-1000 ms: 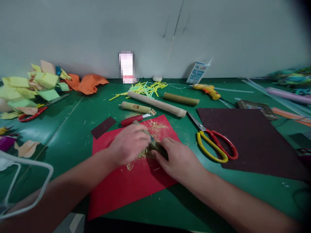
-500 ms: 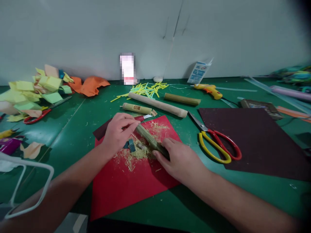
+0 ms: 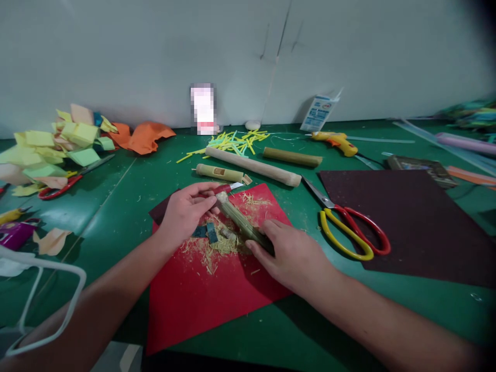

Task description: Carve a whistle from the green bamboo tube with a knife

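Observation:
A greenish bamboo stick point(image 3: 242, 219) slants over the red sheet point(image 3: 194, 305), its pale far end beside my left fingers. My right hand point(image 3: 292, 253) is wrapped round its near end. My left hand point(image 3: 188, 209) has its thumb and fingers pinched at the far end of the stick; whether they grip it or only touch it is hard to tell. Just beyond my left hand lies a red-handled knife point(image 3: 228, 188), its blade pointing right. Pale shavings point(image 3: 209, 256) and small dark blue pieces point(image 3: 211, 232) are under and beside the stick.
Behind lie a notched bamboo tube point(image 3: 219, 172), a long pale stick point(image 3: 253, 166) and a short brown one point(image 3: 292, 157). Scissors point(image 3: 349, 227) rest by a dark sheet point(image 3: 411, 222) at right. A glue gun point(image 3: 335, 142) is farther back; folded papers point(image 3: 58, 144) sit at left.
My left fingers have drawn back slightly from the far end of the stick, and its pale tip now shows. The stick and my right hand have hardly moved.

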A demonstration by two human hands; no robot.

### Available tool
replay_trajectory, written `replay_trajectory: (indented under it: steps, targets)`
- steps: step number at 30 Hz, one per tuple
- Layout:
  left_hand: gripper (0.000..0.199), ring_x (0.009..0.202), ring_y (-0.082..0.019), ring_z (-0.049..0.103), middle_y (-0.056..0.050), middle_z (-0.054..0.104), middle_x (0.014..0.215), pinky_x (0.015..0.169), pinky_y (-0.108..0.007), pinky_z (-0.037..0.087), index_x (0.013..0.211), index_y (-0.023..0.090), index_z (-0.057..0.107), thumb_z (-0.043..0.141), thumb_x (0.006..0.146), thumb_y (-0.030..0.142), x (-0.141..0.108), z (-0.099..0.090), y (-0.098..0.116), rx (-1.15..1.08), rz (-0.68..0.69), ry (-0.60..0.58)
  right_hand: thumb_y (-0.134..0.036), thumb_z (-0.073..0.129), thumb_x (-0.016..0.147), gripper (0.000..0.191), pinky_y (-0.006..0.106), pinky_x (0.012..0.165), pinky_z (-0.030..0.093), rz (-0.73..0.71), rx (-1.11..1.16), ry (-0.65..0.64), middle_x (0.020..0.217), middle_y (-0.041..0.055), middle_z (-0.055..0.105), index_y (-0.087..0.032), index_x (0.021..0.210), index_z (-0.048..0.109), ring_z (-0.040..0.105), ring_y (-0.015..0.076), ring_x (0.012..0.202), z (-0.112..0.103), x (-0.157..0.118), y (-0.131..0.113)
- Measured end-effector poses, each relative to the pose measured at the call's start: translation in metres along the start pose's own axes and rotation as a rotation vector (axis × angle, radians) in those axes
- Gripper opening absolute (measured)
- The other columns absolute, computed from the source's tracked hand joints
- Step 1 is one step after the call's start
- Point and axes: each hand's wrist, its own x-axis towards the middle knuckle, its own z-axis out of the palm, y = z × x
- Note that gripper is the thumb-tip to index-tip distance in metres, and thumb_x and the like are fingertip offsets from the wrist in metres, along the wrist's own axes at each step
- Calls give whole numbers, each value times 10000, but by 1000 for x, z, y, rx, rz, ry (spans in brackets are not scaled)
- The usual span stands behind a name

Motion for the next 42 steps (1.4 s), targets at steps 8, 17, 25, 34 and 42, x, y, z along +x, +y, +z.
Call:
replay_trajectory:
  steps: [8, 17, 25, 34, 42]
  targets:
    - [330, 678, -121, 640, -3, 642, 752, 551, -185, 512, 1112, 214, 663, 602, 788, 223, -8, 5, 12, -35, -99, -23, -399, 484, 879, 212, 284, 524, 223, 4, -23, -26, 797, 37, 625, -201, 818, 524, 566, 184, 682, -2, -1, -1]
    - [193, 747, -138, 617, -5, 689, 852, 702, -260, 506, 922, 185, 677, 601, 745, 162, -6, 1, 4, 190, 87, 101, -402, 488, 870, 211, 283, 525, 231, 11, -22, -32, 795, 40, 634, -203, 819, 535, 566, 189, 678, -2, -1, 0]
    - [144, 779, -133, 635, -11, 701, 883, 739, -263, 515, 874, 184, 671, 578, 789, 114, -6, 0, 1, 523, 366, 60, -401, 493, 872, 209, 285, 529, 235, 10, -13, -18, 822, 41, 644, -203, 857, 557, 581, 196, 695, -1, 0, 0]
    - [220, 931, -158, 640, -34, 698, 985, 873, -295, 502, 926, 182, 652, 548, 785, 49, 3, -8, -3, 771, 609, -65, -406, 490, 878, 218, 293, 525, 232, 0, -30, -22, 820, 35, 635, -199, 832, 540, 590, 198, 702, -2, -2, 1]
    - [235, 1025, -206, 601, -64, 672, 1098, 908, -355, 497, 1049, 171, 655, 550, 844, 124, 2, -14, -6, 1021, 754, -218, -404, 522, 864, 211, 293, 531, 261, -16, -30, 23, 856, 30, 662, -208, 928, 565, 613, 206, 727, 1, -2, 1]
